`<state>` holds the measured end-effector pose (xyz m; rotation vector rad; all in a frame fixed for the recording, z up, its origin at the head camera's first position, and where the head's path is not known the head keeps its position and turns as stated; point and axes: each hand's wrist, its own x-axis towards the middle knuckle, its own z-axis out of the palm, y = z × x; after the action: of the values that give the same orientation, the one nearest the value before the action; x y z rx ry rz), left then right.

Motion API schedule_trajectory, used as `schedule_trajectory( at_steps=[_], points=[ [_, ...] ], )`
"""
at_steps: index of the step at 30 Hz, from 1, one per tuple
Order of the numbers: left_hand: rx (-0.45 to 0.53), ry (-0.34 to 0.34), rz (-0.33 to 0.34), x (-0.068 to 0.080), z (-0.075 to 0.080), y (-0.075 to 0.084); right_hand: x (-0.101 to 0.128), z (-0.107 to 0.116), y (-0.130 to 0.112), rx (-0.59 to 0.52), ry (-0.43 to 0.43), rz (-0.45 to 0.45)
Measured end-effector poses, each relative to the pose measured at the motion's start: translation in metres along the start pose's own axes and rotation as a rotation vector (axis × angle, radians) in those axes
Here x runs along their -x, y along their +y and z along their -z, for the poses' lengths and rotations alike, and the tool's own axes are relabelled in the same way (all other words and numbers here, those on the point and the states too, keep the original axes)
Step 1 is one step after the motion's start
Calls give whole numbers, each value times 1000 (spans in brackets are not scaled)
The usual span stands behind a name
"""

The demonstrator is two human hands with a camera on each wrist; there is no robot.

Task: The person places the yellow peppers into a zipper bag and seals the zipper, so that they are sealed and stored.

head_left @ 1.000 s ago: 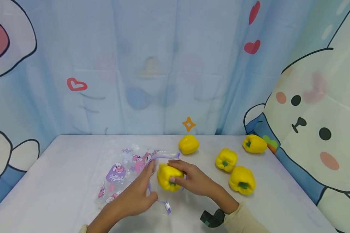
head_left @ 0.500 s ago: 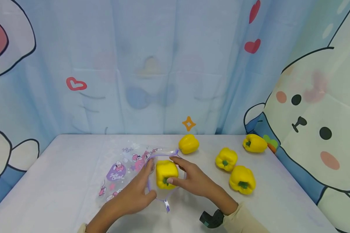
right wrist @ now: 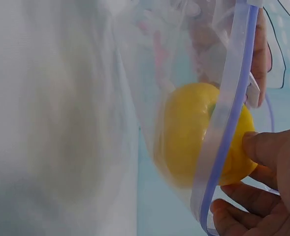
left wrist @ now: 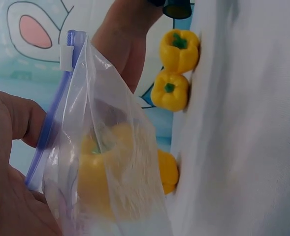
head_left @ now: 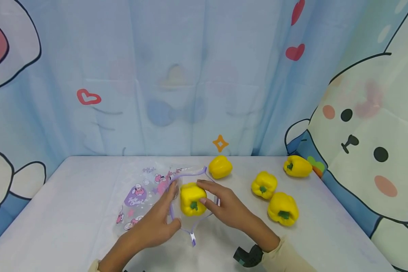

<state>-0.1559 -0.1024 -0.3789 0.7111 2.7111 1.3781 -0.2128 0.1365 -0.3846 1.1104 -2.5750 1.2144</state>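
A yellow bell pepper (head_left: pixel 190 192) sits in the mouth of a clear zip bag (head_left: pixel 146 211) with pink and purple cartoon prints. My right hand (head_left: pixel 226 206) holds that pepper by its right side, the thumb near the green stem; in the right wrist view the thumb (right wrist: pixel 263 147) touches its skin. My left hand (head_left: pixel 154 224) grips the bag's left rim, keeping the purple zip edge (left wrist: pixel 46 128) spread. Some of its fingers are hidden by the bag. Through the film, the left wrist view shows the pepper (left wrist: pixel 103 182) blurred.
Another bell pepper (head_left: pixel 220 167) stands just behind the bag's mouth. To the right are further yellow peppers: one (head_left: pixel 264 185), a nearer one (head_left: pixel 283 209) and one by the table's far edge (head_left: pixel 297 166). The white zip slider (head_left: pixel 192 237) hangs at the bag's near side.
The pepper in my right hand has moved slightly left and away, deeper into the bag's mouth. The bag's opening has widened round it. The other peppers stay where they were.
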Motion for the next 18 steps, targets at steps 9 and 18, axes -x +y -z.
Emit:
schedule_trajectory(
  at_steps=[9, 18],
  points=[
    [22, -36, -36, 0, -5, -1, -1, -11, 2, -33, -34, 13],
    [-10, 2, -7, -3, -3, -6, -1, -5, 1, -37, 42, 77]
  ],
)
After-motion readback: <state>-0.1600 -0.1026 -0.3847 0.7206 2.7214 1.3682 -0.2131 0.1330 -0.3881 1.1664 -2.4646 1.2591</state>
